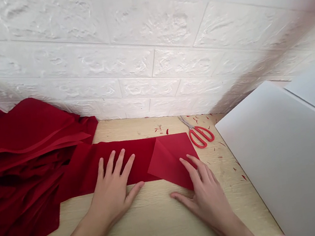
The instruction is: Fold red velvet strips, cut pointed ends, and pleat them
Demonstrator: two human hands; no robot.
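Observation:
A long strip of dark red fabric lies flat across the wooden table, its right end folded over to show a lighter red underside. My left hand rests on the strip's middle with fingers spread and the thumb past its front edge. On the folded end lie the fingertips of my right hand, the thumb held apart over the table. Just beyond that fold is a pair of scissors with red handles, blades toward the wall. The strip's left end runs into a larger heap of red fabric.
Behind the table rises a white brick-patterned wall. A large white box or panel stands along the right side. Small red fabric scraps are scattered near the scissors and the table's right edge.

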